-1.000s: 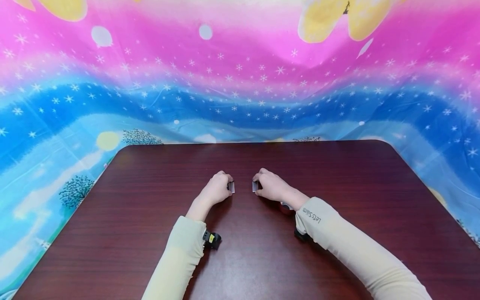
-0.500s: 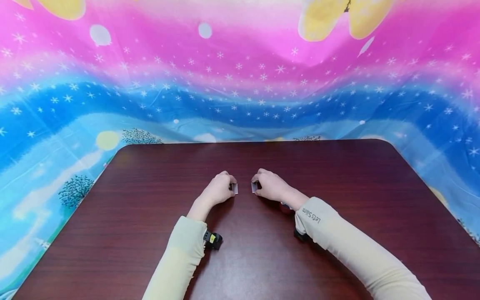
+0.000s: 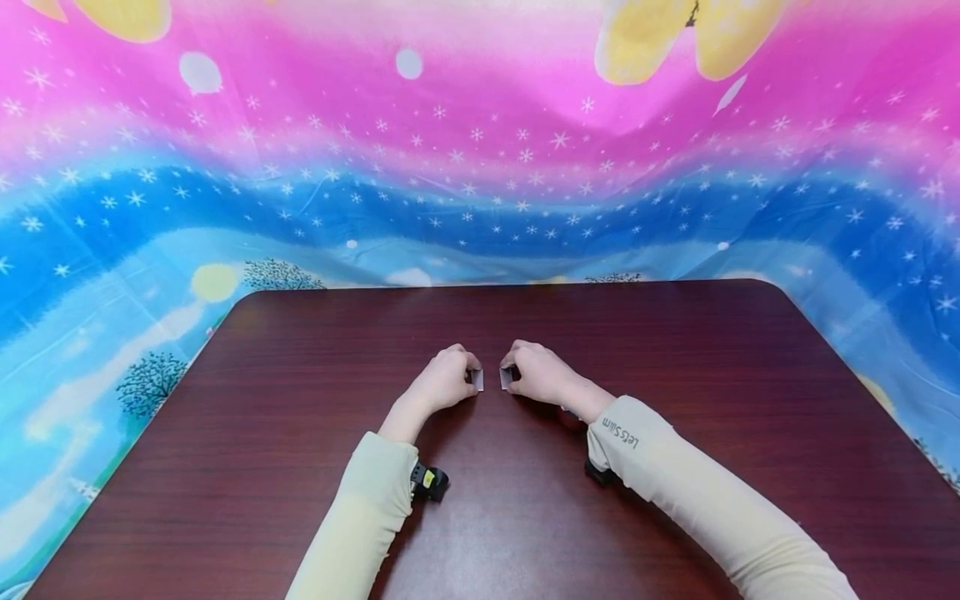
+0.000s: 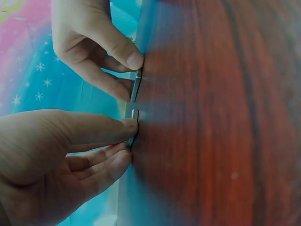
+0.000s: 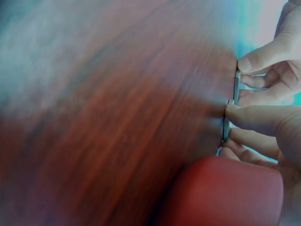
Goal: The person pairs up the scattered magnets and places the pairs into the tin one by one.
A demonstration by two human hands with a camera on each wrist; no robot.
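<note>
The left hand [image 3: 442, 380], pinching a small flat piece [image 3: 479, 381], had moved nearer the right hand [image 3: 543, 372], which gripped a matching piece [image 3: 505, 379], leaving a narrow gap between them.

Patterned cloth backdrop [image 3: 480, 192] behind 1 table [image 3: 502, 467] suggests a makeshift studio

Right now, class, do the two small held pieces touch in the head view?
No, a strip of dark tabletop shows between the left piece and the right piece.
</note>
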